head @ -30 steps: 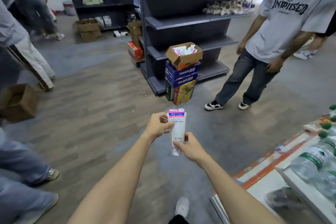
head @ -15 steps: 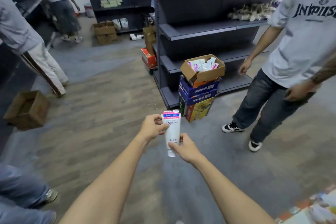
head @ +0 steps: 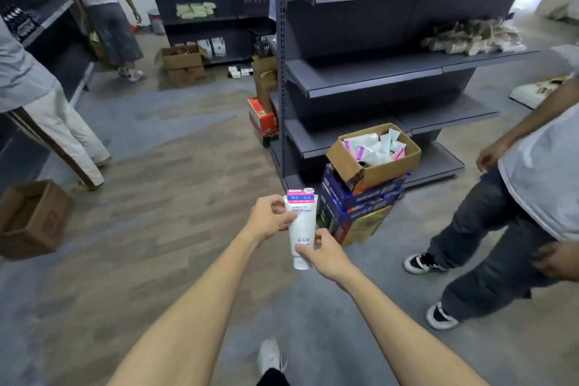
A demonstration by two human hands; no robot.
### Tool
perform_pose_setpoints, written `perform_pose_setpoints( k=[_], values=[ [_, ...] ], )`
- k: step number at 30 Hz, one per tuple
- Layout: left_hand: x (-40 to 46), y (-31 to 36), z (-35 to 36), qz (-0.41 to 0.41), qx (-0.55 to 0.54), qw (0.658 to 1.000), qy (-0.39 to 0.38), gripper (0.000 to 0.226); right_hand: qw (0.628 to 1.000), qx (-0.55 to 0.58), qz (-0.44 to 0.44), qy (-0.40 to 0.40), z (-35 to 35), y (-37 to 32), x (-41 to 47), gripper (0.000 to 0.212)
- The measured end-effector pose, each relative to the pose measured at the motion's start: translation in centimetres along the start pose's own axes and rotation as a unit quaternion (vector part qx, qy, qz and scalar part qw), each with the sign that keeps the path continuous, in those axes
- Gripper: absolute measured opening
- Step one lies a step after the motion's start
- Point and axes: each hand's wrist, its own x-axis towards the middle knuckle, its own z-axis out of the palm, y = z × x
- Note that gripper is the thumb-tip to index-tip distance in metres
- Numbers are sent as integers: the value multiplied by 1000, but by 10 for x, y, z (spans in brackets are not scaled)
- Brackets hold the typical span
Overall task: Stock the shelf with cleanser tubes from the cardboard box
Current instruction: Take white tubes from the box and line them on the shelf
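I have one facial cleanser tube [head: 301,230] pinched in both hands, left hand [head: 270,217] near its top, right hand [head: 320,252] clamped low; next I carry it to the grey shelf [head: 369,78] ahead.

White cleanser tube [head: 301,229] in the near centre printed "Facial", pink-and-blue band above with small unreadable characters, other box and shelf lettering too blurred to read

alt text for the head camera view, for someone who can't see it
Both hands hold one white cleanser tube upright, the left hand pinching near its top and the right hand gripping its lower end. Ahead, an open cardboard box of tubes sits on stacked cartons beside grey shelving; other people stand nearby.
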Motion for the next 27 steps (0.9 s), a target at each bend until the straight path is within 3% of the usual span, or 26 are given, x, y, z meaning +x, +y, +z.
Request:
perform_pose_setpoints(
  k=[11,27],
  values=[
    [204,60,-23,-1,34,998,-59,18,998,20,38,48,-34,-74,181,39],
    [425,123,81,-14,43,998,-47,17,999,22,32,33,-188,-77,392,42]
  ],
)
